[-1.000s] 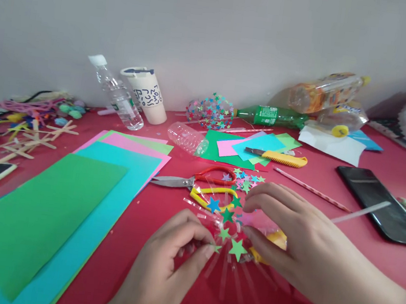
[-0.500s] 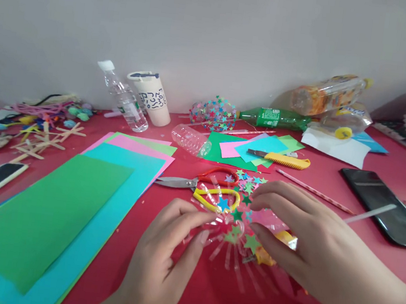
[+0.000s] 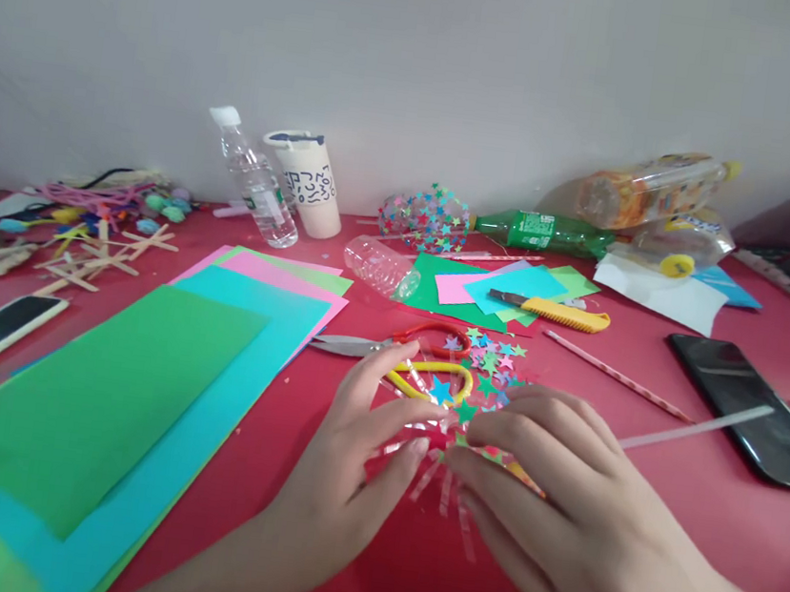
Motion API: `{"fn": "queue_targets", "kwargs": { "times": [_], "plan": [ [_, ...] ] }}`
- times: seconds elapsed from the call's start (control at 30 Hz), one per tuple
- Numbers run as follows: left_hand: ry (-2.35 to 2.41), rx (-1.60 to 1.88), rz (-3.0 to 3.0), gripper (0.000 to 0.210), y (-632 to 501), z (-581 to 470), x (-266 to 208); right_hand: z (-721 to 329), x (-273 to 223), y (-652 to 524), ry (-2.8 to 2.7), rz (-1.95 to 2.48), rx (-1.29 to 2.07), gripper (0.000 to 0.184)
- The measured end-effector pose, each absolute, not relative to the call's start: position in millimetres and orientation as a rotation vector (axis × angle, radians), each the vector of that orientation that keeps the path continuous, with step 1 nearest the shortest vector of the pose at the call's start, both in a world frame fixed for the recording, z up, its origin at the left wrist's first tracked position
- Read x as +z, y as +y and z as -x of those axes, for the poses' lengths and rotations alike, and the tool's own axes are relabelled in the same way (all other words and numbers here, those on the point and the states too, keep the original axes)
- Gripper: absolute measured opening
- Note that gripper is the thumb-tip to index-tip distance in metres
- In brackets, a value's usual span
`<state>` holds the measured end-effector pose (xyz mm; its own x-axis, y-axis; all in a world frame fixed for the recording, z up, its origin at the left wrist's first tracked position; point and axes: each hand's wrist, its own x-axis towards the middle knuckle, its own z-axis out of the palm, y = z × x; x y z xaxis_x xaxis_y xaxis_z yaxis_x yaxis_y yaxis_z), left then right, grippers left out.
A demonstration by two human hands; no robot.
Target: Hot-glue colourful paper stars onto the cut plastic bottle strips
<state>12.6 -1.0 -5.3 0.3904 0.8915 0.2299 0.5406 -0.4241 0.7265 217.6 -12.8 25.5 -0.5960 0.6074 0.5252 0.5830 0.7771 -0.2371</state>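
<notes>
A clear plastic piece cut into fringe-like strips (image 3: 446, 494), with colored star stickers on it, is between my hands above the red table. My left hand (image 3: 353, 454) pinches its left side between thumb and forefinger, the other fingers raised. At the right side, my right hand (image 3: 558, 489) has its fingers and thumb closed in on the piece, covering part of it. Just behind lie scissors (image 3: 433, 373) with red and yellow handles and a scatter of small paper stars (image 3: 496, 352). Something yellow shows partly under my right hand.
Colored paper sheets (image 3: 140, 380) lie left. A yellow cutter knife (image 3: 566, 314), striped straw (image 3: 616, 373) and black phone (image 3: 748, 407) lie right. Along the wall are a water bottle (image 3: 257, 183), a cup (image 3: 312, 185), a star-covered clear piece (image 3: 426, 218) and a green bottle (image 3: 539, 230).
My right hand has moved left and down onto the fringed plastic piece, its fingers closing in. My left forefinger has lifted. The view has shifted slightly.
</notes>
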Motion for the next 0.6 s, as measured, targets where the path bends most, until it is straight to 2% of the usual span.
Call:
{"fn": "queue_targets", "kwargs": {
  "times": [0.33, 0.5, 0.6],
  "plan": [
    [1.218, 0.878, -2.058, 0.024, -3.0, -13.8, -8.6, -216.2, 17.3, -13.8, -2.403, 0.94, -0.041, 0.015],
    [1.186, 0.801, -2.165, 0.036, -3.0, -11.4, -6.0, -215.5, 18.0, -14.3, -2.386, 0.945, -0.102, 0.015],
    [1.226, 0.784, -2.195, 0.03, -3.0, -12.0, -5.6, -213.6, 18.3, -13.7, -2.369, 0.944, -0.124, 0.015]
  ]
}}
